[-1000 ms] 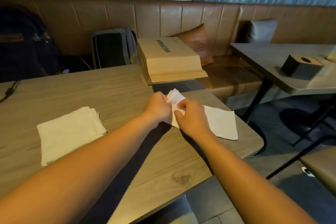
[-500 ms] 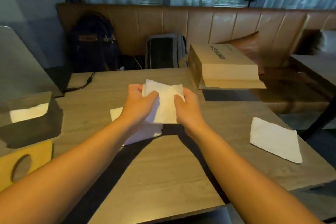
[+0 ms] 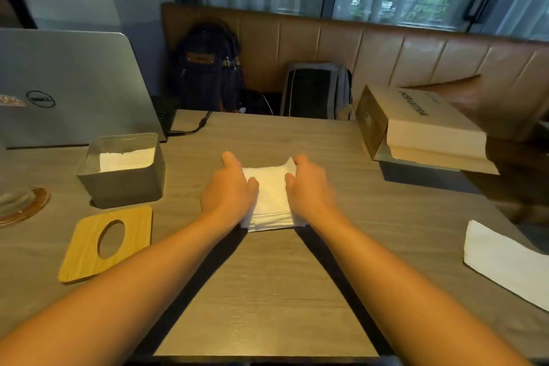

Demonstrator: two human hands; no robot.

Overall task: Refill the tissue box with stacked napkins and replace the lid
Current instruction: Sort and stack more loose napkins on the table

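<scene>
A stack of white napkins (image 3: 271,199) lies in the middle of the wooden table (image 3: 267,291). My left hand (image 3: 228,190) grips its left side and my right hand (image 3: 309,187) grips its right side, fingers curled over the far edge. To the left stands the grey tissue box (image 3: 121,184), lid off, with white napkins inside. Its wooden lid (image 3: 107,242), with an oval hole, lies flat in front of the box. Another napkin pile (image 3: 505,258) sits at the table's right edge.
An open grey laptop (image 3: 74,86) stands at the back left with a cable behind it. A glass on a coaster (image 3: 20,205) is at the far left. A brown carton of napkins (image 3: 416,128) lies at the back right. Backpacks lean on the bench.
Both hands carried napkins leftwards from the right pile and lowered them onto the middle stack. They were held in the air half a second ago and now rest on the stack.
</scene>
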